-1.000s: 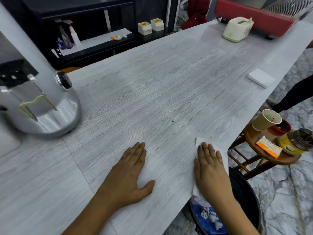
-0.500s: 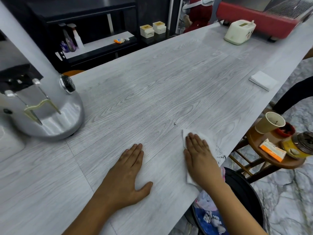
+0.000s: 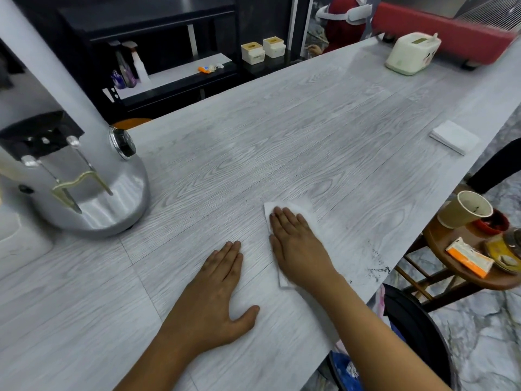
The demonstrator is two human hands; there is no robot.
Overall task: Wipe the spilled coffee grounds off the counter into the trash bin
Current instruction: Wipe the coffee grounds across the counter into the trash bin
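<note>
My right hand [image 3: 297, 244], fingers flat, presses the white paper napkin [image 3: 306, 211]; dark coffee grounds [image 3: 376, 262] sit beside the grey wood-grain table [image 3: 253, 142] edge — a fast sweep may scatter them past the black trash bin [image 3: 408, 314].

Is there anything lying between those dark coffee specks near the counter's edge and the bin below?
Nothing visible. The coffee grounds lie at the counter edge, with bare surface out to the lip and the trash bin below it. The right hand presses the napkin farther in.
</note>
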